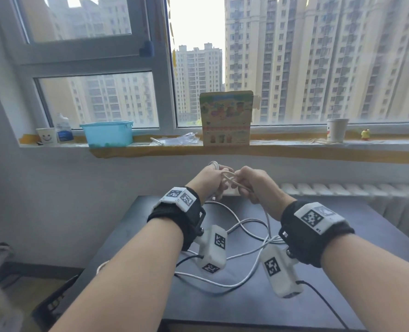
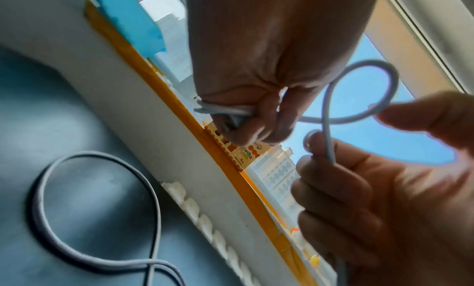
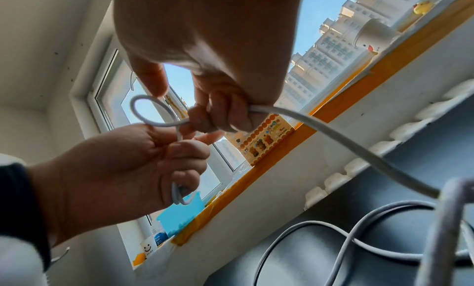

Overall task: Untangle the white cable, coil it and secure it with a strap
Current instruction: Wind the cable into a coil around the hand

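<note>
Both hands are raised above the far end of the dark table [image 1: 378, 236], close together, with the white cable [image 1: 246, 222] between them. My left hand [image 1: 208, 180] grips a small bundle of cable turns [image 2: 225, 112] in its curled fingers. My right hand [image 1: 256, 185] pinches the cable just beside it, fingers curled round the strand [image 3: 259, 109]. A small crossed loop [image 2: 372, 87] stands between the two hands. From the right hand the cable hangs down to loose, overlapping loops on the table [image 3: 333, 239].
A small white object [image 1: 231, 193] lies on the table behind the hands. The window sill holds a blue tub [image 1: 107, 134], paper cups [image 1: 337, 130], a printed carton [image 1: 226, 118] and a yellow toy [image 1: 365, 134]. A radiator [image 1: 342, 190] runs under the sill.
</note>
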Motion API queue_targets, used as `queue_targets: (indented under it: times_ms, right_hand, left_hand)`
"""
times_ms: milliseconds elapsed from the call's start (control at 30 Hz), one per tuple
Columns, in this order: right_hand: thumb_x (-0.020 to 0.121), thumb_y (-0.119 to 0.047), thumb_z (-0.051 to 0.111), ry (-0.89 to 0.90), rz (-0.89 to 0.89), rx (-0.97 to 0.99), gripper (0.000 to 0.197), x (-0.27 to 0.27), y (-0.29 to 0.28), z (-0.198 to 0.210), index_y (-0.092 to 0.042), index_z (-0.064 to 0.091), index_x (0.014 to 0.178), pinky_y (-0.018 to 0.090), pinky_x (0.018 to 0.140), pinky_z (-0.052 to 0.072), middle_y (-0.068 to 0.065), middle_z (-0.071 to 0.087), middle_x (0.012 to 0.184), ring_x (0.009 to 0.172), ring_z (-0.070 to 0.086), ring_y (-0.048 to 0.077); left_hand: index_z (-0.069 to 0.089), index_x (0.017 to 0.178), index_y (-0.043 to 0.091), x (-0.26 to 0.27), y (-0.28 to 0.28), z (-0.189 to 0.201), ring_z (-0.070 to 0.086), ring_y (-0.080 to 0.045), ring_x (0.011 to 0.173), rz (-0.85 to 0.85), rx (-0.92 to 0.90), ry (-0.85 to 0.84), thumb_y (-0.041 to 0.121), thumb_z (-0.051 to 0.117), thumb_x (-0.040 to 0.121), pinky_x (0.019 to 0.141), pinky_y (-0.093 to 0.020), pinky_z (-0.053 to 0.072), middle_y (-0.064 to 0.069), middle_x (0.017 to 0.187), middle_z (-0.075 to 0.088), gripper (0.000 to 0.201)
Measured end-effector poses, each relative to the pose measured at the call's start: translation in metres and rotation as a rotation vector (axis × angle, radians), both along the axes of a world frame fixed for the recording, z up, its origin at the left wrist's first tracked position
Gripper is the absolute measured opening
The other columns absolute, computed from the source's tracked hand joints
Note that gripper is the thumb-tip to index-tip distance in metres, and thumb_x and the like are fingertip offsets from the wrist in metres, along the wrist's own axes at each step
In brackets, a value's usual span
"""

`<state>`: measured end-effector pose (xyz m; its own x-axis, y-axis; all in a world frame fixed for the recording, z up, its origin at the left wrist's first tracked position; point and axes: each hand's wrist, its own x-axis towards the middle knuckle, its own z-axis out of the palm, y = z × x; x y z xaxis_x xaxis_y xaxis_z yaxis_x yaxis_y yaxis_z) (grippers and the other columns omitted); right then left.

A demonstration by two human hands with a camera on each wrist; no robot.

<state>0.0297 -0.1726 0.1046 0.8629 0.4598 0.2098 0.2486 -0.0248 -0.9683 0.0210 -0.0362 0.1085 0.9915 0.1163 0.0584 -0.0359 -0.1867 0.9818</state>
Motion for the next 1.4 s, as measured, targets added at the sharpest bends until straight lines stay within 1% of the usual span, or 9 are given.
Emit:
queue_targets:
  times_ms: [133, 333, 533, 733, 867, 1033, 1133, 1267, 1400]
  right_hand:
    - [0.083, -0.033, 0.070, -0.283, -0.065, -0.137, 0.032, 0.007, -0.005, -0.008, -0.010, 0.057, 0.067, 0.013, 0.043, 0.027, -0.011, 0.043, 0.047, 0.043, 0.033, 0.004]
    - [0.087, -0.033, 0.066, -0.405, -0.303, -0.018, 0.035, 0.025, -0.013, -0.013, -0.008, 0.060, 0.063, 0.024, 0.051, 0.034, -0.001, 0.048, 0.050, 0.045, 0.038, 0.010]
    - [0.087, -0.043, 0.061, -0.485, -0.481, -0.054, 0.037, 0.043, -0.022, -0.015, -0.016, 0.062, 0.063, 0.037, 0.056, 0.045, -0.004, 0.054, 0.049, 0.047, 0.045, 0.016]
    - [0.092, -0.018, 0.048, -0.633, -0.464, -0.592, 0.033, 0.034, -0.025, -0.027, -0.030, 0.066, 0.116, 0.034, 0.083, 0.048, -0.006, 0.072, 0.101, 0.095, 0.058, 0.020]
    - [0.094, -0.035, 0.046, -0.844, -0.502, -0.921, 0.025, 0.021, -0.018, -0.016, -0.028, 0.070, 0.100, 0.036, 0.087, 0.040, -0.006, 0.066, 0.108, 0.107, 0.049, 0.023]
    - [0.090, -0.018, 0.054, -0.686, -0.379, -0.561, 0.022, 0.018, -0.007, -0.006, -0.025, 0.072, 0.101, 0.029, 0.081, 0.051, -0.008, 0.074, 0.086, 0.083, 0.065, 0.012]
    - [0.091, -0.029, 0.061, -0.558, -0.211, -0.404, 0.029, 0.011, -0.002, 0.002, -0.027, 0.071, 0.064, 0.011, 0.053, 0.038, -0.013, 0.061, 0.047, 0.047, 0.052, -0.003]
    - [0.086, -0.022, 0.065, -0.337, 0.024, -0.658, 0.019, 0.012, -0.010, 0.007, -0.013, 0.076, 0.074, 0.012, 0.038, 0.033, -0.005, 0.062, 0.050, 0.031, 0.040, 0.003]
    - [0.082, -0.018, 0.064, -0.353, -0.167, -0.905, 0.015, 0.023, -0.017, 0.001, -0.018, 0.072, 0.069, 0.015, 0.048, 0.048, -0.001, 0.071, 0.063, 0.042, 0.059, 0.005]
  left_hand:
    - [0.053, 0.098, 0.013, 0.001, 0.007, 0.005, 0.033, -0.001, 0.029, 0.072, -0.168, -0.035, 0.012, 0.040, 0.100, 0.036, -0.017, 0.027, 0.004, 0.048, 0.042, 0.013]
    - [0.060, 0.086, 0.013, -0.003, 0.023, -0.002, 0.028, -0.008, 0.049, 0.051, 0.014, 0.020, 0.028, 0.040, 0.101, 0.043, -0.017, 0.027, 0.001, 0.063, 0.032, 0.029]
    - [0.049, 0.075, 0.016, -0.019, 0.019, -0.003, 0.021, -0.004, 0.034, -0.311, -0.019, 0.165, 0.038, 0.033, 0.102, 0.036, -0.017, 0.016, 0.010, 0.043, 0.027, 0.038]
    - [0.051, 0.080, 0.013, -0.019, 0.014, 0.002, 0.019, -0.002, 0.031, -0.376, -0.051, 0.131, 0.033, 0.029, 0.104, 0.033, -0.015, 0.015, 0.011, 0.039, 0.026, 0.038]
    - [0.058, 0.087, 0.010, -0.016, 0.018, -0.008, 0.022, -0.004, 0.033, -0.247, 0.039, 0.100, 0.026, 0.036, 0.103, 0.037, -0.013, 0.018, 0.008, 0.043, 0.035, 0.032]
    - [0.059, 0.100, 0.010, -0.013, 0.019, -0.016, 0.026, -0.006, 0.032, -0.156, 0.209, 0.087, 0.018, 0.042, 0.101, 0.036, -0.013, 0.021, 0.003, 0.048, 0.042, 0.019]
    - [0.055, 0.088, 0.012, -0.009, 0.020, -0.013, 0.031, -0.006, 0.029, -0.054, 0.334, -0.006, 0.016, 0.043, 0.100, 0.033, -0.014, 0.024, -0.003, 0.055, 0.042, 0.018]
    - [0.055, 0.086, 0.012, -0.005, 0.027, -0.010, 0.032, -0.001, 0.027, 0.047, 0.318, -0.038, 0.014, 0.051, 0.097, 0.031, -0.015, 0.026, -0.001, 0.057, 0.040, 0.012]
    - [0.057, 0.079, 0.011, -0.010, 0.029, -0.006, 0.025, -0.004, 0.031, -0.046, 0.133, 0.006, 0.016, 0.042, 0.101, 0.036, -0.016, 0.021, 0.003, 0.049, 0.033, 0.026]
